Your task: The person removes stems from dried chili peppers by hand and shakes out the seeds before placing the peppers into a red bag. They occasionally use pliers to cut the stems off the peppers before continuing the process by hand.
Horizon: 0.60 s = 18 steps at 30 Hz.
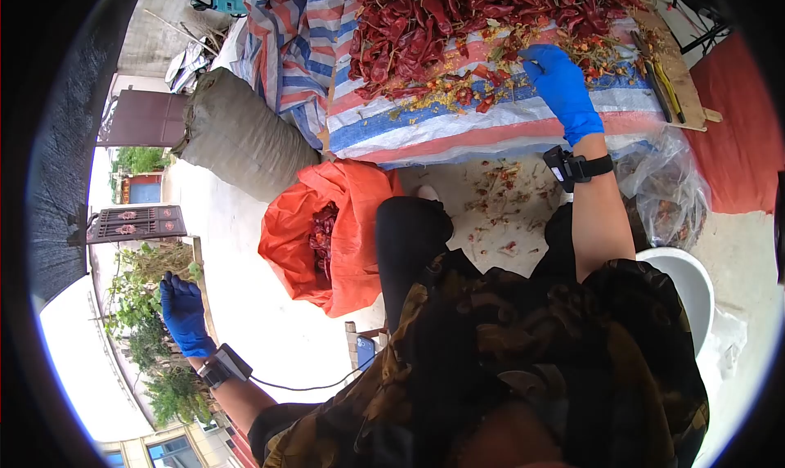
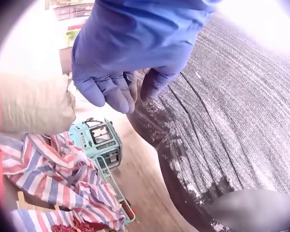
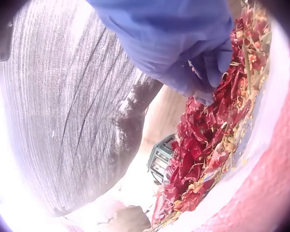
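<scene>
My left hand (image 1: 186,317), in a blue glove, is held out to the far left, away from the pile. Its fingers (image 2: 117,96) hang loosely bent with the thumb apart, and nothing shows between them. My gloved right hand (image 1: 564,87) is at the near edge of a heap of dried red chili peppers (image 1: 433,26). In the right wrist view its bent fingers (image 3: 215,67) overlap the peppers; I cannot tell whether they pinch one. Yellow seeds and stem bits (image 1: 446,96) lie along the heap's edge on a striped woven sheet (image 1: 392,137).
An open orange sack (image 1: 352,222) with red peppers inside stands by my left knee. Behind it leans a full grey-green sack (image 1: 237,132). Pliers-like tools (image 1: 666,83) lie on the board at right. A clear plastic bag (image 1: 666,194) and white basin (image 1: 683,288) are at lower right.
</scene>
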Each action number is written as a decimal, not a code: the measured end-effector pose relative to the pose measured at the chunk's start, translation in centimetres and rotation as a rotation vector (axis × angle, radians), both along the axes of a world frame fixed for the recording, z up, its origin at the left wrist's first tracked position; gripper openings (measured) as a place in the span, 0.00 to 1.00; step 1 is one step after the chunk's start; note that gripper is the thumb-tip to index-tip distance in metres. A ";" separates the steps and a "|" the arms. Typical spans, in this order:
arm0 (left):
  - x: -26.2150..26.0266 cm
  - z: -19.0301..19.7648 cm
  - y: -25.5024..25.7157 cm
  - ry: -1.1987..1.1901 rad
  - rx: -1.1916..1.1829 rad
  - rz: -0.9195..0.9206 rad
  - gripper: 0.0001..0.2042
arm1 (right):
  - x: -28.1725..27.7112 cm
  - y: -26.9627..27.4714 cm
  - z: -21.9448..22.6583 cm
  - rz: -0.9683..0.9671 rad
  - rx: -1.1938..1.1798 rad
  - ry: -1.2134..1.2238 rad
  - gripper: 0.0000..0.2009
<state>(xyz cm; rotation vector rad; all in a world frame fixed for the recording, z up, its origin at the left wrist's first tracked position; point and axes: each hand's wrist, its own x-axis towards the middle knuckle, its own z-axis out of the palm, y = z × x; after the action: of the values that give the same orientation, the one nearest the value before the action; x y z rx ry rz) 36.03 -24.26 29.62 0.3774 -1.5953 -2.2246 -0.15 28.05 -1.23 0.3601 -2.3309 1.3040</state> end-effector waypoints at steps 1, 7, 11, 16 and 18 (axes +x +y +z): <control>2.2 1.6 -0.9 -0.010 -0.028 -0.004 0.13 | 0.1 0.2 -0.1 0.000 -0.010 -0.022 0.10; 17.8 13.7 -14.6 0.436 0.952 0.226 0.14 | 0.5 0.7 0.0 -0.008 -0.052 -0.014 0.09; 20.8 23.3 -16.3 0.305 0.298 0.016 0.18 | 0.7 0.7 -0.2 0.006 -0.037 -0.043 0.09; 7.8 27.9 -2.6 0.195 -0.760 0.479 0.19 | 1.3 0.3 -0.2 0.013 -0.045 -0.033 0.08; 1.7 26.9 0.9 0.075 -1.164 0.412 0.20 | 1.5 0.2 -0.1 0.017 -0.056 -0.032 0.08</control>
<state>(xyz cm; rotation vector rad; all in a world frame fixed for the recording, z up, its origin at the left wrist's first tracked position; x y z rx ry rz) 37.74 -23.32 56.52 0.2232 -2.1790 -0.7672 1.34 28.30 -1.34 0.3438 -2.3166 1.3897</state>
